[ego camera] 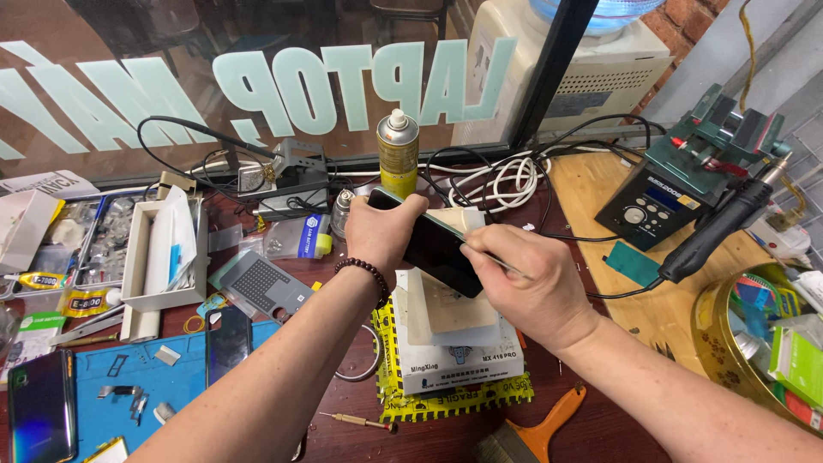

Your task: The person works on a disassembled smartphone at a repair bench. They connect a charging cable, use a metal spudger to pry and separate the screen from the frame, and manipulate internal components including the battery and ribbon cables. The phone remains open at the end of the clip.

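My left hand grips a black smartphone by its upper end, holding it tilted above a white pad. A bead bracelet sits on that wrist. My right hand pinches a thin metal tool whose tip rests along the phone's right edge. Both hands meet over the middle of the bench.
A yellow spray can stands behind the hands. A hot-air station with its black handle sits right, a round tin nearer. A blue mat with phones and parts lies left, a brush and small screwdriver in front.
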